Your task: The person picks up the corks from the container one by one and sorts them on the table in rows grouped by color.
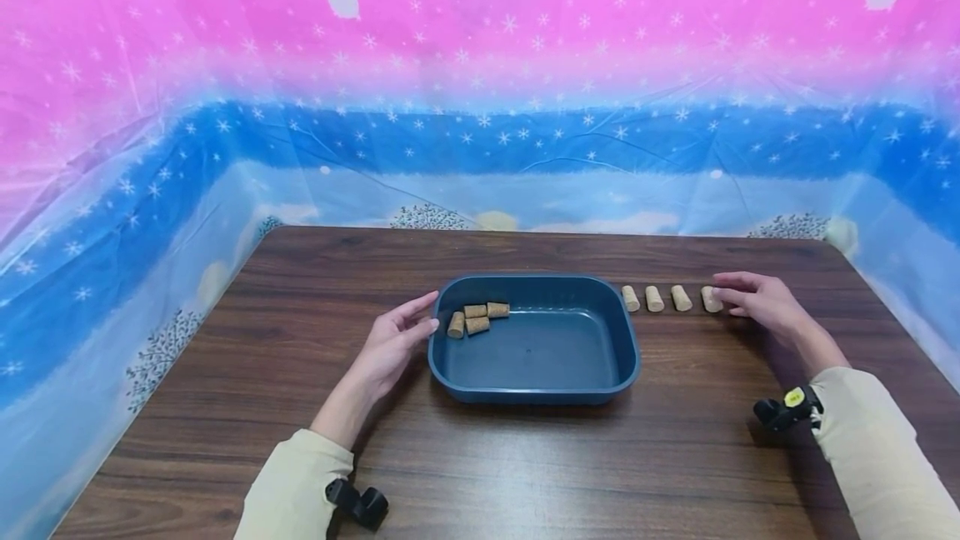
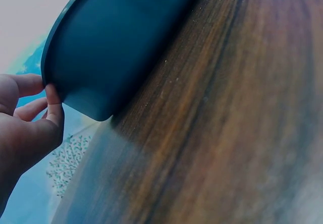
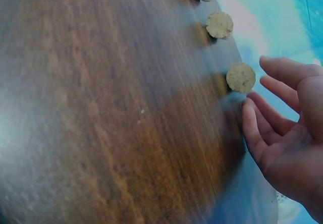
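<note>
While two pale sleeves (image 1: 296,482) are slanting in from the near side of the box (image 1: 540,361), we are seeing the left hand (image 1: 386,348) resting at the box's left rim; its thumb and fingers are standing apart, fingertips touching the rim without closing round it. Inside the box, four corks (image 1: 477,326) are lying clustered towards its left end. Well to the box's right, the end cork (image 1: 711,300) of a row is lying on the table (image 1: 480,473), on the box side of the right hand (image 1: 761,302), which is much nearer to it than the left; its long axis is seemingly running near to far. The right wrist is slanting in from the near right, thumb and fingers parted beside the cork; whether they are touching it, we cannot tell. Between that cork and the box, three more corks (image 1: 654,299) are lining up. Beyond the box, a printed cloth (image 1: 525,140) is hanging.
</note>
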`<action>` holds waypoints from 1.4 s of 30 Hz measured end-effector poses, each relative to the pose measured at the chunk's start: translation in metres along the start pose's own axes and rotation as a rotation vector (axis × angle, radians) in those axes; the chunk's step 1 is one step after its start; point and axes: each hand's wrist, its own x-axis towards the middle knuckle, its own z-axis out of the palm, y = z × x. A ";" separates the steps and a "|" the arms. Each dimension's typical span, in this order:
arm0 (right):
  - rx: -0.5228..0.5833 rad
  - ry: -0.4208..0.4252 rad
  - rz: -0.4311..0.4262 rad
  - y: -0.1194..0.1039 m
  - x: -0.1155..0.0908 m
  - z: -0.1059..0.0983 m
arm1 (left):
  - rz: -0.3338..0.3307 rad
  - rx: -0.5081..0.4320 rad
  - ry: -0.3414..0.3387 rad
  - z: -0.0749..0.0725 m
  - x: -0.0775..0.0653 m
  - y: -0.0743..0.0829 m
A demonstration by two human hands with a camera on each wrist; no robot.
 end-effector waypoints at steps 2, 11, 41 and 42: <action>-0.011 0.062 -0.004 -0.004 -0.001 0.001 | 0.001 0.003 0.001 0.000 0.000 0.000; -0.071 0.145 -0.076 -0.044 -0.003 0.008 | -0.004 0.007 0.007 -0.001 -0.001 0.000; -0.068 -0.076 -0.242 -0.159 -0.017 0.115 | 0.002 0.007 0.000 0.001 -0.001 0.001; -0.078 -0.078 -0.243 -0.161 -0.017 0.118 | 0.003 0.009 -0.002 0.001 0.000 0.001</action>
